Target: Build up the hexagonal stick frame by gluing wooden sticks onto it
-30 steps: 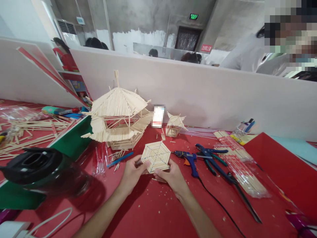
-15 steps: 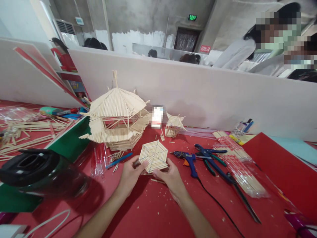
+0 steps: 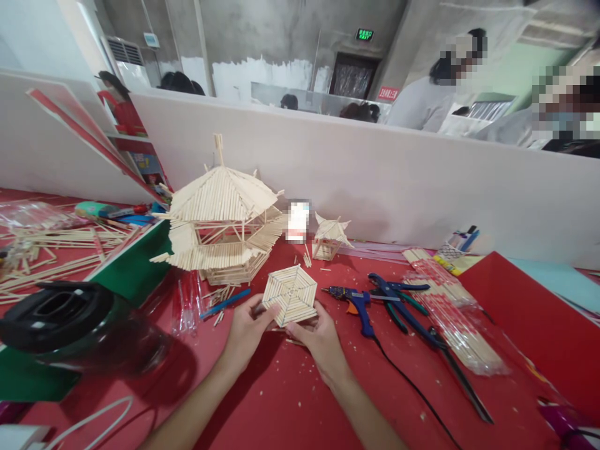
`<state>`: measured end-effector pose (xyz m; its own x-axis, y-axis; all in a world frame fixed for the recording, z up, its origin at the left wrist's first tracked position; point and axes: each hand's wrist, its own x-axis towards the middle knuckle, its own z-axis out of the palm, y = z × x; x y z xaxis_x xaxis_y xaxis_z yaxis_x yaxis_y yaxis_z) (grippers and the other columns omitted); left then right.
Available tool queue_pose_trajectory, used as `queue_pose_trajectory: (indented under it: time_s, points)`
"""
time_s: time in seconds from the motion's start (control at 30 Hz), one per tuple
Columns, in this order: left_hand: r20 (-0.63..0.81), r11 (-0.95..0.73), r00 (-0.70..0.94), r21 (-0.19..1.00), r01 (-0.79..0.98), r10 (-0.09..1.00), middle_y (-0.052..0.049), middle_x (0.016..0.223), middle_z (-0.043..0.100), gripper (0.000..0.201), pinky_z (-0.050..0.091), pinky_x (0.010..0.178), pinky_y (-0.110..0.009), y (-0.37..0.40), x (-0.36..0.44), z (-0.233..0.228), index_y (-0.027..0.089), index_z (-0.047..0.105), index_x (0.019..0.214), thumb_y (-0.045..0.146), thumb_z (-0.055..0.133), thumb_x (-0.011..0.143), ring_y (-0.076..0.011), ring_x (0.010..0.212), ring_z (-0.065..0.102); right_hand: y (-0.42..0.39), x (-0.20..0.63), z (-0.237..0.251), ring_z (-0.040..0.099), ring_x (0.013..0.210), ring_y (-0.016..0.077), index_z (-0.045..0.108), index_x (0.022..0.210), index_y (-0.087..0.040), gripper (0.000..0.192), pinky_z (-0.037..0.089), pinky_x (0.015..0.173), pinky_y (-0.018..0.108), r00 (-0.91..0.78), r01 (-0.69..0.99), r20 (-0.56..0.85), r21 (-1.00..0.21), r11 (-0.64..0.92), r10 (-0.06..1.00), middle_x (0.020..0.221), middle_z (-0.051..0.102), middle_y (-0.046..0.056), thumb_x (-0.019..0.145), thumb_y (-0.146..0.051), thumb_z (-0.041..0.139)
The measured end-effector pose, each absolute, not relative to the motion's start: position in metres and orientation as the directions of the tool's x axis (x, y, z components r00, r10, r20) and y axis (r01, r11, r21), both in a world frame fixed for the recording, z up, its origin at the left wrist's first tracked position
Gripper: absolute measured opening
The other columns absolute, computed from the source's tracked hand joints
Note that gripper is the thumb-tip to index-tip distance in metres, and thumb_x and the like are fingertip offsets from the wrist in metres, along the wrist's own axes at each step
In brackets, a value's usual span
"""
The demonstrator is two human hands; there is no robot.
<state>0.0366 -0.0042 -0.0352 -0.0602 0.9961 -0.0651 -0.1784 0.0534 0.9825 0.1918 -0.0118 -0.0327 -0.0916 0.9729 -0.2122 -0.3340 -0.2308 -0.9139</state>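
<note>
A hexagonal panel of thin wooden sticks (image 3: pixel 291 294), laid in rings with spokes from its centre, is held above the red table. My left hand (image 3: pixel 255 322) grips its left edge, thumb on top. At the lower right edge my right hand (image 3: pixel 319 334) is closed on it too, its thumb along the front rim. The fingers underneath are mostly hidden. Beyond the panel, to the left, stands a large two-tiered stick pavilion (image 3: pixel 225 200). A small stick pavilion (image 3: pixel 330 237) is behind it on the right.
To the right lie a blue glue gun (image 3: pixel 359 303) with a cord, pliers (image 3: pixel 398 300), long dark-bladed shears (image 3: pixel 459 369) and bagged sticks (image 3: pixel 454 319). A dark bottle (image 3: pixel 84 331) stands left, by a green divider (image 3: pixel 135 256). A pale partition (image 3: pixel 375 162) runs behind; people are beyond it.
Both hands and the stick panel stay almost in place; my right thumb has shifted slightly left. Beyond the partition, a person at the upper right has moved.
</note>
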Motion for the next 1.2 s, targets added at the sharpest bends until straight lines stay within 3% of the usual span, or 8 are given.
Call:
queue_pose_trajectory:
  time_s: [0.4, 0.8, 1.2]
  points:
    - [-0.094, 0.081, -0.052, 0.975, -0.205, 0.994, -0.009, 0.095, 0.076, 0.040, 0.058, 0.074, -0.033, -0.005, 0.038, -0.030, 0.013, 0.069, 0.101, 0.041, 0.078, 0.073, -0.0240, 0.083, 0.071, -0.010, 0.192, -0.038, 0.073, 0.073, 0.0203, 0.061, 0.103, -0.019, 0.058, 0.058, 0.062, 0.028, -0.081, -0.327, -0.216, -0.917, -0.231, 0.973, 0.095, 0.078, 0.007, 0.055, -0.034, 0.090]
    - [-0.061, 0.048, -0.068, 0.982, -0.182, 0.996, -0.010, 0.098, 0.076, 0.037, 0.057, 0.077, -0.033, -0.004, 0.036, -0.030, 0.014, 0.070, 0.100, 0.040, 0.077, 0.075, -0.0255, 0.088, 0.071, -0.011, 0.195, -0.041, 0.074, 0.084, 0.0214, 0.061, 0.108, -0.020, 0.060, 0.058, 0.065, 0.026, -0.160, -0.363, -0.172, -0.905, -0.220, 0.972, 0.104, 0.077, 0.008, 0.059, -0.033, 0.091]
    - [-0.076, 0.058, -0.078, 0.977, -0.207, 0.994, -0.008, 0.093, 0.076, 0.039, 0.056, 0.073, -0.029, -0.006, 0.037, -0.025, 0.014, 0.070, 0.098, 0.042, 0.079, 0.072, -0.0223, 0.083, 0.069, -0.012, 0.196, -0.036, 0.072, 0.065, 0.0158, 0.060, 0.101, -0.017, 0.056, 0.061, 0.063, 0.026, -0.117, -0.339, -0.221, -0.908, -0.248, 0.968, 0.085, 0.077, 0.006, 0.059, -0.040, 0.090]
